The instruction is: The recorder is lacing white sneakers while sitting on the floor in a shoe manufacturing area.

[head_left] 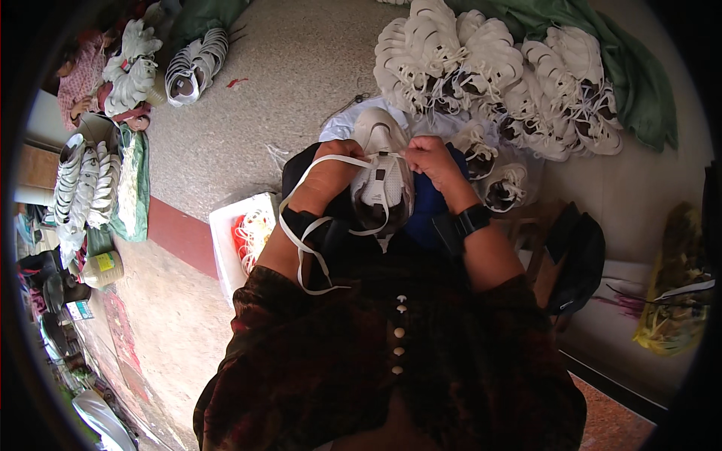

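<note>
A white and grey sneaker (374, 131) rests on my lap with its toe pointing away from me. A flat cream shoelace (295, 232) crosses its front eyelets, and one long end loops over my left wrist and hangs beside my forearm. My left hand (331, 176) is closed at the left edge of the eyelets, its fingertips on the lace. On the opposite edge, my right hand (435, 161) pinches the lace between thumb and forefinger. Behind the lace, the tongue and the dark-lined opening of the shoe show.
At my left stands a white box (222, 225) with bundled laces. Strung piles of white sneakers (421, 45) lie ahead to the right, near green sacking (639, 90). More sneakers (197, 68) lie far left, near a person in a pink patterned sleeve (79, 86).
</note>
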A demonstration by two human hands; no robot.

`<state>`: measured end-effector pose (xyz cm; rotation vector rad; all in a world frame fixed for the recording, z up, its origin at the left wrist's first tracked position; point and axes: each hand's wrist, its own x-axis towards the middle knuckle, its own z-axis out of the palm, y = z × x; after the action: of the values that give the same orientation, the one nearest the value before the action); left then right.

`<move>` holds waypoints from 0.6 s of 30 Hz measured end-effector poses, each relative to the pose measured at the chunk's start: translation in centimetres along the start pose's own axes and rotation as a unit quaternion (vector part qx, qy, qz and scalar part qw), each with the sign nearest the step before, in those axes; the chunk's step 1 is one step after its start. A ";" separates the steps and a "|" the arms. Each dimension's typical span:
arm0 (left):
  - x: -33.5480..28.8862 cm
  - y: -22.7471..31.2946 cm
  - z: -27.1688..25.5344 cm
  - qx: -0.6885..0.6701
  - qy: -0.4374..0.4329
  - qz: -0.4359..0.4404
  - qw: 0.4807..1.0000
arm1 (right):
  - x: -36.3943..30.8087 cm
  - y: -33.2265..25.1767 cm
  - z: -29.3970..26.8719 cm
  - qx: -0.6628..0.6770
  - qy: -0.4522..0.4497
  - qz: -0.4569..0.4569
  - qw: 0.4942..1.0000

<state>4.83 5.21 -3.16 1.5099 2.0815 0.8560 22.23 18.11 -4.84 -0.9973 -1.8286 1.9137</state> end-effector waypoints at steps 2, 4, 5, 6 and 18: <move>0.3 -0.1 0.0 -0.016 0.000 -0.013 1.000 | 0.2 0.4 -0.1 -0.016 -0.002 -0.003 1.000; 0.7 -0.6 0.3 -0.031 0.002 -0.026 0.999 | 0.5 1.3 -0.3 -0.069 0.007 -0.079 0.994; 0.9 -0.9 0.6 -0.052 0.029 -0.047 0.997 | 0.4 1.3 -0.1 -0.068 0.009 -0.079 0.995; 1.0 -1.3 0.9 -0.073 0.056 -0.067 0.994 | 0.3 1.4 0.5 -0.190 0.072 -0.121 0.972; 0.0 -2.1 0.7 -0.067 0.073 0.024 0.995 | 0.8 1.7 0.1 -0.186 0.101 -0.135 0.968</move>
<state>3.86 4.91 -5.07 1.4713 2.0506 1.1317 22.03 18.29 -6.70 -0.9504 -2.1175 1.2918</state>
